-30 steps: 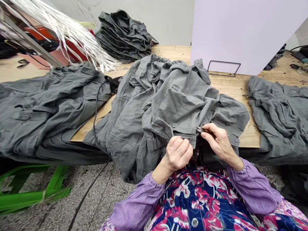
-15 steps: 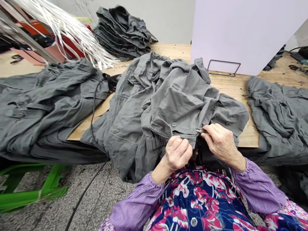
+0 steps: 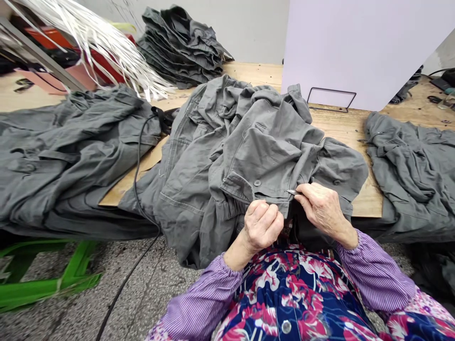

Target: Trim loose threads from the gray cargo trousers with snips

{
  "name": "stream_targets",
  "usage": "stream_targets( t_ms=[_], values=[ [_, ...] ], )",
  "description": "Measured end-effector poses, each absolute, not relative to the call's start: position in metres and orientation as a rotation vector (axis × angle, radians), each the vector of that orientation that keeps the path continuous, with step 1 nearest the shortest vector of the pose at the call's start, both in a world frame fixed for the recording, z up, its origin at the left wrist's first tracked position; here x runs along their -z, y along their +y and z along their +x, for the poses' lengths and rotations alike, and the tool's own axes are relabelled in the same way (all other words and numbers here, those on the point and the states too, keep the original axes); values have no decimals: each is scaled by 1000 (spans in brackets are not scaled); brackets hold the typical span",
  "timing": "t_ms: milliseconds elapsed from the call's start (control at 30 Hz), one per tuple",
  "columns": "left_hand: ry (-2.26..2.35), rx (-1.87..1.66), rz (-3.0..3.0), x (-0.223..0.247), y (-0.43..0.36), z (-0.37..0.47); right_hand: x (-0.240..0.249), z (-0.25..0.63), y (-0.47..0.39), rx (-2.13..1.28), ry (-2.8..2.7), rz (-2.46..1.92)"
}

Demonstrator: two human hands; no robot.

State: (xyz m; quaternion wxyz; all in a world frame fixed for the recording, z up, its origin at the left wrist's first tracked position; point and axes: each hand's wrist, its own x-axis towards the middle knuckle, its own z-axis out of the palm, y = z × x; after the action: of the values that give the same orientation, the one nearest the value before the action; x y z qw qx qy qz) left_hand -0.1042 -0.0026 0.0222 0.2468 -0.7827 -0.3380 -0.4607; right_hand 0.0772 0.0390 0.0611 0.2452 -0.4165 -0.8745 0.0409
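A crumpled grey garment [image 3: 192, 166] lies across the front edge of the wooden table, part of it hanging over. My left hand [image 3: 263, 225] is closed in a fist on its near hem, below a dark button [image 3: 257, 183]. In my right hand [image 3: 322, 208], between thumb and fingers, is a small pointed metal tool [image 3: 291, 192]. Its silver tip rests at the stitched edge of the cloth, right of the button; the rest of it is hidden in the fingers, so its exact kind does not show.
Grey garments lie at left [image 3: 71, 142] and right [image 3: 415, 166], with a folded stack [image 3: 181, 47] behind. White strips [image 3: 117, 52] hang at upper left. A pale board [image 3: 355, 47] with a wire stand [image 3: 330, 99] rises at the back. A black cable [image 3: 137, 175] runs down to the floor.
My right hand has shifted slightly left, and the metal tip reaches a little farther left along the cloth. My left hand keeps its grip in nearly the same place.
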Motion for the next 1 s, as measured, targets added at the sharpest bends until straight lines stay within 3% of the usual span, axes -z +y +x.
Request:
stream_targets(
  t_ms=[200,400,667,1000],
  values=[
    [-909,1267,-2132,-23,-2,-104,-70,83,35,-361,-2369,-1138],
    [-887,1242,-2141,-20,-3,-104,-71,79,34,-229,-2479,-1215],
    [-1423,967,-1877,-27,4,-87,-69,85,38,-380,-2251,-1211],
    [-973,1290,-1970,-43,23,-92,-88,68,60,-709,-2079,-752]
  ],
)
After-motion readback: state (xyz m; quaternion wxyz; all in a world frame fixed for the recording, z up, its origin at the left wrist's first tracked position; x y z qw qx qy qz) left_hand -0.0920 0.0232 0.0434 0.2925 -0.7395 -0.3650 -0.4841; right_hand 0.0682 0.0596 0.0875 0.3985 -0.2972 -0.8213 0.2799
